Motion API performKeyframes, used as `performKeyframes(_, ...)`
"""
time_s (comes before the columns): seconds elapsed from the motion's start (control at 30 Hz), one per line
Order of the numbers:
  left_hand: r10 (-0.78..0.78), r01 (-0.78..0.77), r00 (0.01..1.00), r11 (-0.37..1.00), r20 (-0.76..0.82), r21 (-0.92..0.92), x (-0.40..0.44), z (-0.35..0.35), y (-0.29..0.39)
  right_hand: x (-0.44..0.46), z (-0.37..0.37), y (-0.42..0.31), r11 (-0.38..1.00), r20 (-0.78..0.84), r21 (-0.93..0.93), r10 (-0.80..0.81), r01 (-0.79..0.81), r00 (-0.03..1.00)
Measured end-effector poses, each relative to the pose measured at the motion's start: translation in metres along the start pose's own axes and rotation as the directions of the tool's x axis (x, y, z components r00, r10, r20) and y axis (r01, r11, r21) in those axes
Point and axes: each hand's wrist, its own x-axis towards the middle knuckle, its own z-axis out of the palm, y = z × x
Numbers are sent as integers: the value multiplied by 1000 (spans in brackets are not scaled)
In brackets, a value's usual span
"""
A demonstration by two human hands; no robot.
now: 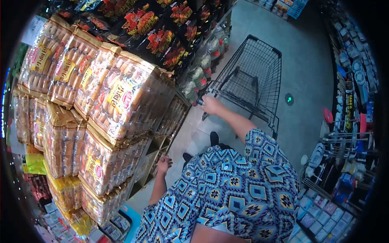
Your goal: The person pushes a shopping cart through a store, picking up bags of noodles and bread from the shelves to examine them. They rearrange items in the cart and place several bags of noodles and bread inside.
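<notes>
My right hand (211, 105) is wrapped round the handle of a black wire shopping cart (259, 75), near the handle's left end. The cart basket shows bare wire mesh with nothing in it. My left hand (164, 164) hangs low beside the shelf, holding nothing, its fingers apart and loosely curled. Left of it rise stacked clear packs of bread rolls (121, 95) with gold edges, none of them touched by the hand.
Black bags with red and yellow print (156, 30) lie behind the bread packs. Clear bags of green and red items (196, 79) hang at the shelf's corner. Shelves of household goods (348, 133) line the right. A green arrow marker (289, 99) is on the grey floor.
</notes>
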Motion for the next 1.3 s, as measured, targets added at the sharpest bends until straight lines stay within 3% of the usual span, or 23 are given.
performKeyframes(0.17, -112, 110, 991, 993, -66, -42, -14, 20, -28, 32, -27, 35, 998, -25, -66, -16, 14, 1000)
performKeyframes(0.27, -235, 236, 972, 971, -26, 39, -21, 35, -42, 48, -51, 52, 993, -56, -119, -18, 11, 998)
performKeyframes(0.4, -291, 291, 957, 957, -1, 5, -2, 31, -67, 63, -79, 66, 979, -89, -205, -12, -7, 996)
performKeyframes(0.77, -219, 211, 973, 972, 72, 101, 107, 55, 64, 96, -129, 106, 954, -34, -297, 27, -36, 999)
performKeyframes(0.9, -33, 33, 989, 999, 147, 3, 139, 75, 129, 101, -134, 117, 952, -54, -306, 13, -29, 998)
performKeyframes(0.97, 27, -21, 970, 999, 242, -26, 160, 82, 159, 101, -140, 117, 956, -105, -289, -89, 55, 990)
performKeyframes(1.03, 117, -177, 939, 971, 324, 162, 174, 84, 181, 103, -146, 110, 946, -77, -324, -6, -20, 997)
performKeyframes(1.17, 38, -74, 964, 989, 263, 129, 191, 88, 186, 102, -155, 102, 958, -33, -283, 25, -33, 999)
performKeyframes(1.2, 57, -88, 965, 990, 255, 111, 192, 88, 193, 101, -156, 101, 951, -48, -309, -32, 16, 998)
performKeyframes(1.27, -96, 65, 980, 982, 172, 175, 184, 90, 204, 109, -150, 111, 946, 1, -326, 4, -4, 1000)
performKeyframes(1.3, -97, 70, 981, 985, 170, 156, 179, 90, 206, 108, -148, 113, 944, 34, -328, 25, -12, 999)
